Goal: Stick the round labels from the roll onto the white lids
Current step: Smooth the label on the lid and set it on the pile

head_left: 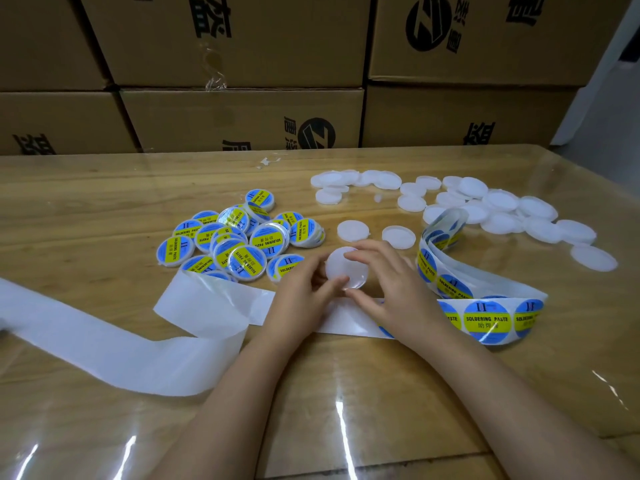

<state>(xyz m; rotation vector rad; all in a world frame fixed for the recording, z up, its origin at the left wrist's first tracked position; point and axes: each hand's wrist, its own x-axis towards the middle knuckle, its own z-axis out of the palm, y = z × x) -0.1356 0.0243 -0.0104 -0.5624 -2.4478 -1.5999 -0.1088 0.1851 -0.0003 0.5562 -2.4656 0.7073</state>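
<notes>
Left of centre, the spent white paper backing strip [114, 344] trails away, and the pile of blue-and-yellow labelled lids [239, 237] lies just beyond it. At centre, the left hand [304, 285] and right hand [388, 275] both pinch one bare round white plastic lid [341, 268] by its rim, just above the strip on the wooden surface [86, 209]. The next whole round blue-and-yellow label [486, 318] lies to the right on the strip, whose length runs left to right, so the right hand looks the nearer.
</notes>
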